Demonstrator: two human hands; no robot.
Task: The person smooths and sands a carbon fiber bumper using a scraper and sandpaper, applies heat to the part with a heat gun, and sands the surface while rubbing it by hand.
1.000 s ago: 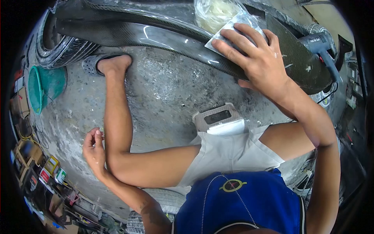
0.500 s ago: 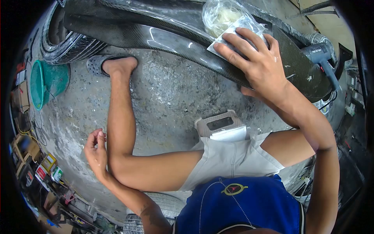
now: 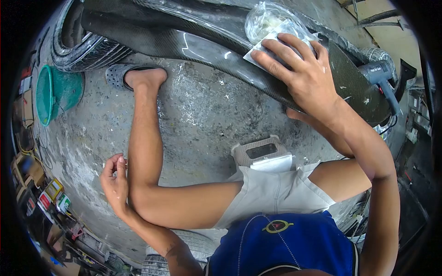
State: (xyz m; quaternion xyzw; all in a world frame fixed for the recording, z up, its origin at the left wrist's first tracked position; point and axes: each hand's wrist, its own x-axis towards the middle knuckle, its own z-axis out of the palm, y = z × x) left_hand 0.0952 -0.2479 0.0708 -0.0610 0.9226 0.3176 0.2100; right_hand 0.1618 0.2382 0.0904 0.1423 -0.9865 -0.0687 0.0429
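Note:
My right hand (image 3: pixel 308 76) lies over a folded white sheet (image 3: pixel 256 54), pressing it onto a glossy carbon-fibre panel (image 3: pixel 202 50). The fingers are spread and bent over the sheet, which sticks out past the fingertips; most of it is hidden under the palm. Just beyond my fingers, a clear plastic bag (image 3: pixel 271 23) with pale contents rests on the panel. By the outer side of my left knee hangs my left hand (image 3: pixel 115 179), its fingers loosely curled and nothing visible in them. White specks show on both hands.
A grey hot air gun (image 3: pixel 380 78) lies at the panel's right end. A tyre (image 3: pixel 87 53) stands under the left end, near a green bucket (image 3: pixel 46 99). Between my legs is a low stool (image 3: pixel 244 154). Boxes and containers (image 3: pixel 50 195) crowd the left edge.
The view has shifted slightly. My right hand has slid a little to the left along the panel with the white sheet under it. My left hand stays by the knee.

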